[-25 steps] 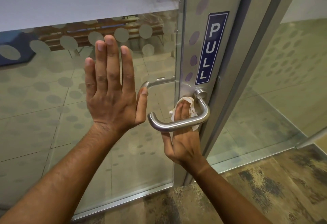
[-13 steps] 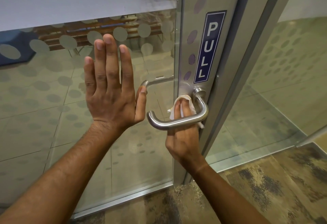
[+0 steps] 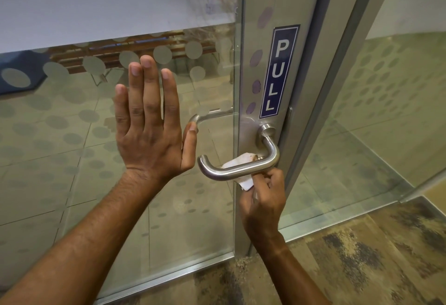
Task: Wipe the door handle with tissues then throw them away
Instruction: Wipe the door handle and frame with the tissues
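Tissue [image 3: 242,168]: white, crumpled, tucked behind the horizontal bar of the door handle [image 3: 237,172], showing partly above the bar and partly below it, pressed against the bar's back side. Lower end of the tissue pinched in the curled fingers of the right hand [image 3: 264,198], which sits just under and slightly right of the bar, knuckles close to the metal, thumb side hidden against the paper. Most of the tissue above and to the left of that pinch, stretched up past the bar toward the bend of the handle. Handle of brushed steel, U-shaped, running from a round mount on the door frame [image 3: 289,136] out to the left, with a curved free end near the left hand's thumb. Left hand [image 3: 150,126] flat on the glass door [image 3: 72,136], fingers straight and close together, pointing up, thumb spread out to the side, tip near a second handle [image 3: 210,115] seen through the glass on the far side. Nothing held in that hand. Blue sign [image 3: 278,72] with white letters PULL fixed upright on the frame, just above the handle's mount. Frosted dots across the glass, a white frosted band along the top. Mottled brown carpet [image 3: 362,261] underfoot at lower right.
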Demonstrator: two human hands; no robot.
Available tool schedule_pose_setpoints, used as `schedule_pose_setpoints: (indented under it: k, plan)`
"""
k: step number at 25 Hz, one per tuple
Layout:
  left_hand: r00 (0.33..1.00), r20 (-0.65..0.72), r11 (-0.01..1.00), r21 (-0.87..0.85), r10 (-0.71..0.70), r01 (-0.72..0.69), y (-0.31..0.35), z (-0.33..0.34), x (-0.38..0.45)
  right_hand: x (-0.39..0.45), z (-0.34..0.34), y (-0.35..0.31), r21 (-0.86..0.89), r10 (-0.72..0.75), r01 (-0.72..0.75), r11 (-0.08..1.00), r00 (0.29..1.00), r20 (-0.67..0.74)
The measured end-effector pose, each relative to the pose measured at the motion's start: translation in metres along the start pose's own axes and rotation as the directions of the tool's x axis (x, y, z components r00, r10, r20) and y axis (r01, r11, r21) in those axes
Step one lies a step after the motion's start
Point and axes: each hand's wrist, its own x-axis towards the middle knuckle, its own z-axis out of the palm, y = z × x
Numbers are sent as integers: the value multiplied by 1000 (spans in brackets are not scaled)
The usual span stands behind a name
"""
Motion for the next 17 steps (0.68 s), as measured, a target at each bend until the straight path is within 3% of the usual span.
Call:
schedule_pose_setpoints:
  k: [4,10,13,17]
  plan:
    - [1000,-6,1000,-10,3,-4,0,2,-1,5,12,2,70,-23,24,997,1000,-13]
    - [1000,-29,1000,-21,-1,1,-1,6,-1,8,29,15,100,-260,251,963,962,80]
    - [999,-46,1000,-23,-6,5,-1,6,-2,4,31,21,115,-285,271,956,949,133]
    - [999,-54,999,-40,-5,3,0,6,-2,6,35,19,18,-304,309,951,921,243]
